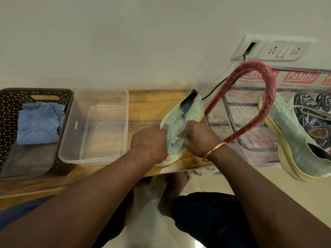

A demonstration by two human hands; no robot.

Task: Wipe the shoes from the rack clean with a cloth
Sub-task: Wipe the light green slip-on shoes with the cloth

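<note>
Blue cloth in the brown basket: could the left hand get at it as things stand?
Probably yes. The blue cloth lies uncovered in the basket, on the left hand's side; only the low clear tub stands between. But its grip is on the green shoe, so it must let go.

Mint shoe (188, 113), sole down, pale cloth (176, 143) bunched on it

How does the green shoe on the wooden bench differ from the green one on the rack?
The bench shoe is gripped by the left hand and right hand; the rack shoe lies untouched. The bench shoe's opening is at the end toward the wall; the rack shoe's opening is at the end away from it. The rack shoe's upper looks greyer and dustier. Both have a pale green knit upper and a yellowish sole.
</note>
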